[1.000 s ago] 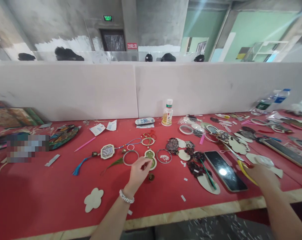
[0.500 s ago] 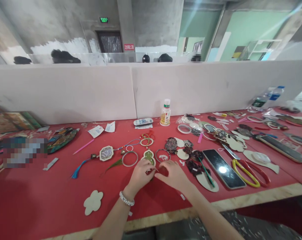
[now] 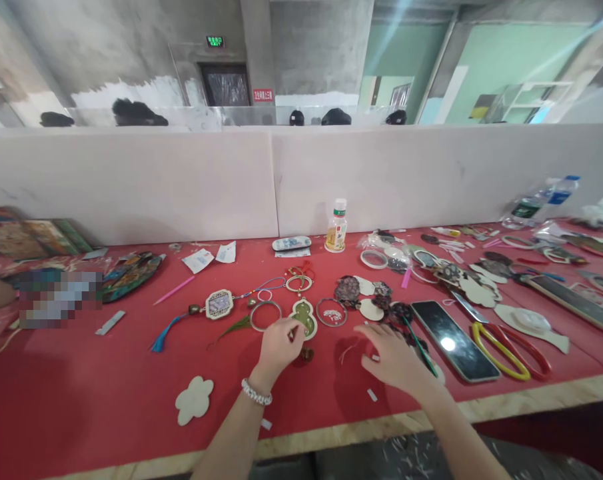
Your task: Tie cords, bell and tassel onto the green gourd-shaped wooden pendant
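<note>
My left hand (image 3: 282, 347) is closed in a pinch at the lower left edge of a gourd-shaped pendant (image 3: 304, 320) with a green middle. Whatever lies between its fingertips is too small to make out. A small brown bead or bell (image 3: 307, 355) lies just below the pendant. My right hand (image 3: 394, 357) is apart to the right, palm down over the table, fingers spread and holding nothing. Left of it lies a thin reddish thread (image 3: 348, 352). Beyond the pendant are a cord-topped ring (image 3: 298, 283) and a grey ring (image 3: 332, 303) around small white beads.
Left lie a tasselled octagonal pendant (image 3: 219, 304) and a flower-shaped wooden piece (image 3: 194, 401). To the right are a phone (image 3: 456, 341), yellow-and-red-handled pliers (image 3: 501, 352) and dark floral discs (image 3: 348, 289). A drink bottle (image 3: 336, 227) stands before the white partition (image 3: 181, 187).
My hands have separated: the right moved away to the right and spread its fingers, while the left stays by the pendant. The thread and brown bead now show on the table.
</note>
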Demonstrator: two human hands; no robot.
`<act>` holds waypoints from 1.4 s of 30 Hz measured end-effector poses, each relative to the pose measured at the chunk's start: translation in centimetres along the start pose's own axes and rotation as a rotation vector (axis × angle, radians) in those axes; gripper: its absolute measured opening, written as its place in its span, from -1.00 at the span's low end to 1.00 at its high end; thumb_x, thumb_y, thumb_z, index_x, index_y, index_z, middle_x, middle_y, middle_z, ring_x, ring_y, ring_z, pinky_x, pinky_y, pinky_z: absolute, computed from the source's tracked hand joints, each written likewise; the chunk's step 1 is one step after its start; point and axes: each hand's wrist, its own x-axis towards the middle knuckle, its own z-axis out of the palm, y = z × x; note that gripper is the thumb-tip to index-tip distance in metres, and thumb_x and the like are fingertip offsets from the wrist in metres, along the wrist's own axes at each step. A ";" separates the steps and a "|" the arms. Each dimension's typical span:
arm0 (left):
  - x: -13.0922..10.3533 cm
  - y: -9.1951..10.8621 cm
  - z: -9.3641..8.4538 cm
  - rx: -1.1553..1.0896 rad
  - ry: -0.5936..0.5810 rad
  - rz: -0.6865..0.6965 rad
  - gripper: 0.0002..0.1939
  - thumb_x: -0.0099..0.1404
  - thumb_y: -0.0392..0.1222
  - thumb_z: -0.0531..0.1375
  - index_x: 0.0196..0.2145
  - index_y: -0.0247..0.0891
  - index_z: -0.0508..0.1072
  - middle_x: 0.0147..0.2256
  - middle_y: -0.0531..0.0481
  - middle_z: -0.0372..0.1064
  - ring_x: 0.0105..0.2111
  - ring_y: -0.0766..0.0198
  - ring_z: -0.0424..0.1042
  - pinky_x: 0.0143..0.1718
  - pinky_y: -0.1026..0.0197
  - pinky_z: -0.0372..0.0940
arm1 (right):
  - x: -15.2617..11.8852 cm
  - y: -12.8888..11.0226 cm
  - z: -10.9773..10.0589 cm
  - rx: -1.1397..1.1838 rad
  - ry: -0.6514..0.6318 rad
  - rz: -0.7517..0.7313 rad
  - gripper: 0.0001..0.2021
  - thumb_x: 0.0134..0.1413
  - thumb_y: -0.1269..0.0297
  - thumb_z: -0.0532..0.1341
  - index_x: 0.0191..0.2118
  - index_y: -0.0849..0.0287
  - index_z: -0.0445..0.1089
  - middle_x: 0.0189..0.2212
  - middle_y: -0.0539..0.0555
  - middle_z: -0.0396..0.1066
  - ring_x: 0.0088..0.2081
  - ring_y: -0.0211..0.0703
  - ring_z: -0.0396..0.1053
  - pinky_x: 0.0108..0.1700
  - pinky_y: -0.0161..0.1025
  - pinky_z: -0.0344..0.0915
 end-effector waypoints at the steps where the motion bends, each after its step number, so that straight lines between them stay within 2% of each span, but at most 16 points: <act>1: -0.1 -0.1 0.0 0.013 -0.016 -0.022 -0.74 0.20 -0.23 -0.02 -0.48 -0.25 0.45 -0.60 0.02 0.34 -0.58 0.33 0.28 -0.53 0.34 0.09 | -0.3 0.1 -0.4 -0.011 0.034 0.019 -0.56 -0.15 0.37 0.07 -0.03 0.13 0.20 -0.11 0.13 0.27 -0.07 0.01 0.16 -0.08 -0.10 0.08; 4: -0.2 -0.2 0.2 0.053 -0.063 -0.037 -0.72 0.21 -0.17 -0.02 -0.46 -0.23 0.45 -0.68 0.07 0.28 -0.66 0.36 0.24 -0.60 0.36 0.00 | -0.5 -1.2 -0.9 -0.001 0.132 -0.040 -0.59 -0.11 0.41 0.04 -0.05 0.13 0.22 -0.13 0.13 0.26 -0.09 -0.02 0.16 -0.07 -0.10 0.07; 6: -0.2 -0.2 0.2 0.069 -0.070 -0.033 -0.72 0.22 -0.16 -0.03 -0.45 -0.23 0.45 -0.70 0.08 0.26 -0.67 0.37 0.23 -0.61 0.36 -0.03 | -0.1 -3.2 -0.6 0.050 0.080 -0.177 -0.63 -0.09 0.44 0.04 -0.09 0.09 0.27 -0.20 0.09 0.30 -0.14 -0.07 0.18 -0.09 -0.14 0.08; 8: -0.2 -0.2 0.3 0.070 -0.069 -0.036 -0.73 0.22 -0.16 -0.03 -0.45 -0.23 0.44 -0.70 0.09 0.26 -0.67 0.37 0.22 -0.61 0.36 -0.04 | 0.5 -5.2 0.3 0.080 -0.035 -0.311 -0.67 -0.06 0.42 0.06 -0.12 0.05 0.30 -0.30 0.05 0.32 -0.20 -0.12 0.20 -0.12 -0.19 0.11; 12: 0.0 -0.3 0.2 0.045 -0.093 -0.028 -0.71 0.22 -0.17 -0.03 -0.50 -0.24 0.42 -0.67 0.07 0.29 -0.66 0.39 0.23 -0.60 0.38 -0.03 | 2.1 -7.1 2.5 0.053 -0.077 -0.387 -0.71 -0.02 0.38 0.09 -0.11 0.10 0.32 -0.28 0.10 0.32 -0.18 -0.10 0.20 -0.09 -0.17 0.10; 19: 0.0 -0.2 0.3 0.031 -0.112 -0.016 -0.72 0.21 -0.18 -0.02 -0.52 -0.25 0.41 -0.61 0.04 0.36 -0.62 0.37 0.29 -0.58 0.38 0.03 | 4.2 -6.4 4.9 0.159 -0.041 -0.374 -0.82 -0.03 0.30 0.16 -0.24 0.13 0.35 -0.25 0.09 0.31 -0.16 -0.09 0.21 -0.10 -0.16 0.11; 23: 0.1 -0.4 0.3 0.041 -0.064 -0.063 -0.74 0.20 -0.22 -0.01 -0.51 -0.24 0.42 -0.59 0.02 0.39 -0.58 0.34 0.33 -0.53 0.37 0.09 | 6.0 -6.2 5.4 0.332 -0.051 -0.352 -0.87 -0.13 0.43 0.20 -0.35 0.19 0.31 -0.36 0.05 0.30 -0.28 -0.16 0.24 -0.22 -0.26 0.17; 27: 0.4 -0.7 0.4 -0.007 0.001 -0.091 -0.81 0.17 -0.24 0.02 -0.39 -0.21 0.44 -0.49 0.01 0.42 -0.52 0.32 0.35 -0.49 0.35 0.16 | 7.5 -5.7 5.7 0.521 -0.002 -0.303 -0.89 -0.14 0.52 0.16 -0.45 0.19 0.24 -0.43 0.00 0.23 -0.38 -0.25 0.22 -0.33 -0.33 0.18; 30: 0.7 -0.7 0.6 -0.098 0.012 -0.102 -0.82 0.15 -0.23 0.06 -0.32 -0.19 0.44 -0.41 0.00 0.42 -0.50 0.32 0.35 -0.47 0.34 0.21 | 7.9 -5.2 6.0 0.624 0.048 -0.267 -0.90 -0.12 0.49 0.16 -0.46 0.18 0.20 -0.44 -0.01 0.20 -0.40 -0.25 0.20 -0.34 -0.32 0.17; 35: 0.8 -0.8 1.4 -0.312 0.020 -0.154 -0.84 0.13 -0.22 0.09 -0.35 -0.24 0.45 -0.39 -0.04 0.40 -0.43 0.30 0.39 -0.43 0.32 0.29 | 7.6 -4.2 6.0 0.744 0.077 -0.307 -0.93 -0.08 0.45 0.15 -0.43 0.17 0.21 -0.41 0.00 0.21 -0.35 -0.24 0.20 -0.29 -0.29 0.17; 42: 0.7 -0.8 2.1 -0.714 -0.089 -0.412 -0.77 0.11 -0.16 0.11 -0.28 -0.30 0.42 -0.42 -0.03 0.44 -0.50 0.27 0.45 -0.50 0.27 0.39 | 7.4 -3.9 6.0 0.831 0.088 -0.310 -0.93 -0.04 0.47 0.10 -0.44 0.18 0.24 -0.40 0.02 0.23 -0.34 -0.25 0.21 -0.28 -0.29 0.19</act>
